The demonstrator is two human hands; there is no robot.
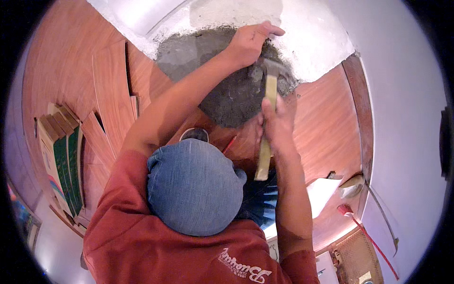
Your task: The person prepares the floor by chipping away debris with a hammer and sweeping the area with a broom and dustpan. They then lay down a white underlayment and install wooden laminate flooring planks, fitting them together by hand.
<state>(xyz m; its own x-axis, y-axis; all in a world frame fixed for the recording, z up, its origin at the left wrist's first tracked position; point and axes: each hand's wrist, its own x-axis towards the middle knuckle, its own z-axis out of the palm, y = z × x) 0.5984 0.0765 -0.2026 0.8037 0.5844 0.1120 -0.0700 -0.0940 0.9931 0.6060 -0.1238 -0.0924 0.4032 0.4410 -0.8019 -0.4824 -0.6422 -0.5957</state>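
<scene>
My left hand [248, 43] is at the upper edge of a dark grey cement patch [227, 94], beside the chipped white surface [312, 33]. Its fingers are curled, one reaching out; whatever they hold, if anything, is hidden. My right hand [276, 125] grips a hammer [266, 158] by its pale yellow handle. The slightly blurred metal head is raised over the patch, just below my left hand. My denim-covered knee [195, 184] is in the lower middle, with a round dark container [194, 133] and a thin red tool [229, 144] beside it.
Loose wood-look planks [111, 90] and stacked boards [59, 151] lie at the left on the wooden floor [321, 123]. At the right are a white sheet [321, 194], a red-handled tool [345, 209], a metal bar [383, 217] and a pale wall [402, 118].
</scene>
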